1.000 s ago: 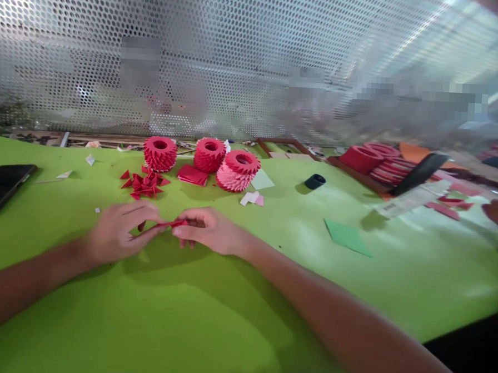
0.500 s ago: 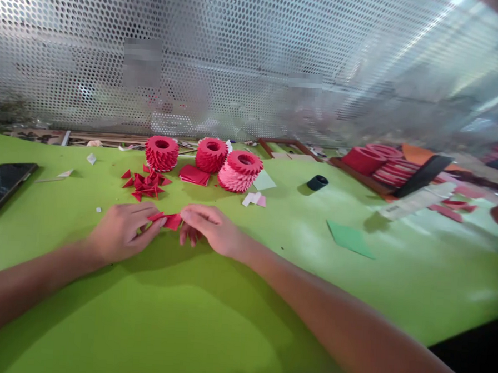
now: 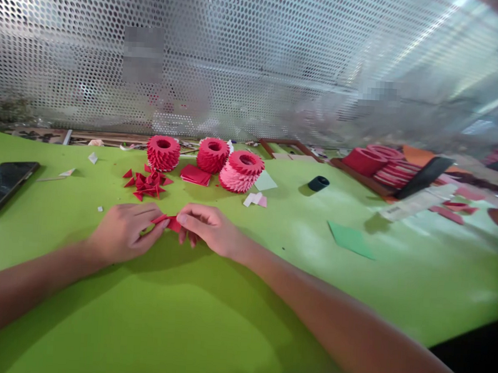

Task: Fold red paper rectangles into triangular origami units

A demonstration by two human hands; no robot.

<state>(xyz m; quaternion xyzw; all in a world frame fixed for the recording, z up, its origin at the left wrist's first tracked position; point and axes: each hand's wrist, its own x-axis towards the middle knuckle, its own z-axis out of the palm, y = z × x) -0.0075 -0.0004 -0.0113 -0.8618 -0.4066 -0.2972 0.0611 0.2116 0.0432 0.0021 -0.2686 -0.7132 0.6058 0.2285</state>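
A small piece of red paper (image 3: 173, 224) is held between the person's two hands, just above the green table (image 3: 141, 331). The left hand (image 3: 125, 230) pinches its nine o'clock end between thumb and forefinger, knuckles up. The right hand (image 3: 207, 226) pinches the three o'clock end with thumb and forefinger, the other fingers hanging loosely curled below. How the paper is folded under the fingertips is too small to tell.

Taking that paper as the middle of the dial, with twelve pointing away from the person, a loose pile of red paper triangles (image 3: 146, 182) lies near at eleven. A stack of red paper slips (image 3: 195, 175) is at one. Between eleven and twelve, beyond the pile, stands a red paper ring (image 3: 163, 154); a second red ring (image 3: 213, 155) stands at one, behind the stack, and a red and pink ring (image 3: 241, 173) at two. White and pink scraps (image 3: 255, 199) lie between two and three. Farther off in that direction is a short black cylinder (image 3: 318, 183). A green sheet (image 3: 350, 240) lies at three, and a phone (image 3: 7, 188) well apart at nine.
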